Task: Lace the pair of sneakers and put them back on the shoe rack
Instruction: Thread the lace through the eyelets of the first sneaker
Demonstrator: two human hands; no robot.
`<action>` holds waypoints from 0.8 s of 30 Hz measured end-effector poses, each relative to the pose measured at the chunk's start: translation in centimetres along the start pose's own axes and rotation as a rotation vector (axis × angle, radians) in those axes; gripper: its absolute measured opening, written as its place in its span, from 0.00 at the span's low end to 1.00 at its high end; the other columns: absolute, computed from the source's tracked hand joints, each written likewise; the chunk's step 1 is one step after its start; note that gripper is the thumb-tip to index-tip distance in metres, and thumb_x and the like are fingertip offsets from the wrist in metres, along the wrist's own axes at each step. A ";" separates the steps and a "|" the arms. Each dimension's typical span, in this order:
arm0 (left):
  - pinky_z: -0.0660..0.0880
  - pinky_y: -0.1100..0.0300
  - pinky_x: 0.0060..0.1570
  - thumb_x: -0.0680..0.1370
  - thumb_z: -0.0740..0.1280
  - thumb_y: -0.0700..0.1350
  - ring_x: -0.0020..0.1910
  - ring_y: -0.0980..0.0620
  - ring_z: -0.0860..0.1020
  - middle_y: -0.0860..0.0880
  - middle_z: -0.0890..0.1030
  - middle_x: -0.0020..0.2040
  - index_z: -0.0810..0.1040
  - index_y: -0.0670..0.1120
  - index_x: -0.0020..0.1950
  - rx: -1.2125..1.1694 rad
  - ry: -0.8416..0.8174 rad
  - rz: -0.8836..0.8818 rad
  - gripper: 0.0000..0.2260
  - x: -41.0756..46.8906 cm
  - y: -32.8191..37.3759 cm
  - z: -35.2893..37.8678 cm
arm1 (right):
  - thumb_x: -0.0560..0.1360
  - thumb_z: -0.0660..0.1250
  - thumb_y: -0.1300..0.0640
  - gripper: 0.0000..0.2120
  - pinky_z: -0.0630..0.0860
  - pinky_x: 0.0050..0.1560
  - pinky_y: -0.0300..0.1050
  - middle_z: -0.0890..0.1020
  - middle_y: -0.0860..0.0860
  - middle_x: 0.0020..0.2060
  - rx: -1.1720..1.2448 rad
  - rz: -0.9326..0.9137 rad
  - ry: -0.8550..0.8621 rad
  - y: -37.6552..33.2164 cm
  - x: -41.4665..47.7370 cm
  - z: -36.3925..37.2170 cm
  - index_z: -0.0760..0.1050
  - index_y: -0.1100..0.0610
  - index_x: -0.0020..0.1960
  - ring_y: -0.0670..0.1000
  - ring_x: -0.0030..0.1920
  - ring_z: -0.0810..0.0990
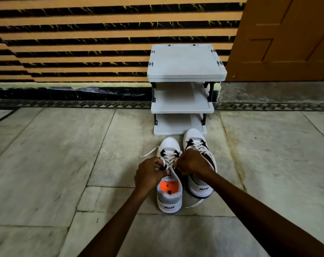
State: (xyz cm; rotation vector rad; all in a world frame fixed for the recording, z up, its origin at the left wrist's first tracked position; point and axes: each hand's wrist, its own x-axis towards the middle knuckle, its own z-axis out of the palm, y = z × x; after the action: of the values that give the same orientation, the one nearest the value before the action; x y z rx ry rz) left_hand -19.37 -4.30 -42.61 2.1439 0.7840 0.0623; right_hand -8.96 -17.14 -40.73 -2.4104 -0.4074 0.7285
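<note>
"AIR" on both sneakers' heels

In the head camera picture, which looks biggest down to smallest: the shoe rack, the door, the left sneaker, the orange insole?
1. Door, though cut off by the frame.
2. Shoe rack.
3. Left sneaker, nearer the camera, so flattered.
4. Orange insole, partly hidden.

Stone floor under two sneakers and shoe rack.
</note>
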 end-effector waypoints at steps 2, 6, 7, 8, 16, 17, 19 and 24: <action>0.78 0.56 0.47 0.67 0.76 0.51 0.47 0.53 0.81 0.54 0.84 0.43 0.82 0.52 0.43 -0.009 0.015 -0.004 0.08 0.1 0.0 0.2 | 0.68 0.70 0.61 0.08 0.83 0.43 0.52 0.85 0.63 0.38 -0.062 -0.092 0.087 -0.1 -0.4 0.6 0.82 0.67 0.41 0.61 0.39 0.84; 0.75 0.59 0.43 0.70 0.73 0.52 0.45 0.52 0.82 0.53 0.84 0.41 0.81 0.53 0.37 -0.076 0.064 -0.003 0.04 0.4 -0.2 0.4 | 0.68 0.69 0.62 0.06 0.81 0.40 0.48 0.85 0.55 0.34 0.072 -0.138 0.144 0.2 -1.0 1.5 0.82 0.55 0.34 0.52 0.35 0.82; 0.75 0.59 0.43 0.70 0.73 0.51 0.44 0.52 0.82 0.52 0.84 0.40 0.81 0.53 0.37 -0.097 0.066 0.002 0.04 0.5 -0.2 0.5 | 0.68 0.69 0.63 0.08 0.80 0.40 0.47 0.84 0.53 0.33 0.115 -0.140 0.135 0.3 -1.0 1.7 0.81 0.53 0.33 0.51 0.34 0.81; 0.75 0.59 0.43 0.70 0.74 0.50 0.43 0.52 0.81 0.51 0.84 0.39 0.81 0.52 0.37 -0.121 0.065 0.008 0.04 0.6 -0.1 0.4 | 0.68 0.68 0.64 0.08 0.79 0.40 0.47 0.83 0.52 0.32 0.158 -0.139 0.135 0.3 -1.0 1.9 0.80 0.53 0.34 0.50 0.34 0.80; 0.78 0.54 0.40 0.73 0.73 0.43 0.34 0.48 0.80 0.47 0.82 0.32 0.79 0.48 0.37 -0.425 -0.035 -0.076 0.06 2.0 0.4 -0.2 | 0.73 0.68 0.63 0.10 0.77 0.40 0.42 0.82 0.49 0.33 0.416 -0.120 0.171 0.7 -0.6 2.6 0.78 0.51 0.36 0.47 0.34 0.80; 0.78 0.53 0.41 0.73 0.72 0.43 0.35 0.47 0.80 0.44 0.82 0.34 0.79 0.46 0.39 -0.446 -0.061 -0.101 0.05 2.1 0.3 -0.2 | 0.74 0.68 0.63 0.12 0.77 0.39 0.42 0.82 0.48 0.33 0.454 -0.124 0.178 0.5 -0.6 2.6 0.78 0.50 0.36 0.46 0.33 0.79; 0.78 0.53 0.42 0.74 0.71 0.42 0.35 0.47 0.80 0.42 0.83 0.37 0.78 0.44 0.41 -0.478 -0.089 -0.127 0.05 2.0 0.1 -0.2 | 0.75 0.67 0.63 0.13 0.78 0.41 0.43 0.82 0.47 0.34 0.491 -0.106 0.162 0.1 -0.5 2.6 0.78 0.49 0.36 0.45 0.33 0.80; 0.79 0.57 0.38 0.76 0.69 0.43 0.33 0.50 0.81 0.42 0.83 0.37 0.76 0.42 0.42 -0.533 -0.102 -0.145 0.06 2.0 0.0 -0.8 | 0.73 0.71 0.59 0.03 0.78 0.41 0.45 0.85 0.55 0.38 0.479 -0.063 0.131 -0.1 -0.6 2.3 0.82 0.55 0.40 0.50 0.37 0.81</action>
State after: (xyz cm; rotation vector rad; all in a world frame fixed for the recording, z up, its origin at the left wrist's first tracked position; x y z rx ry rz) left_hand -18.00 -2.57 -42.52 1.5722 0.7601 0.0756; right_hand -10.77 -16.34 -42.02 -1.9704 -0.2227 0.5600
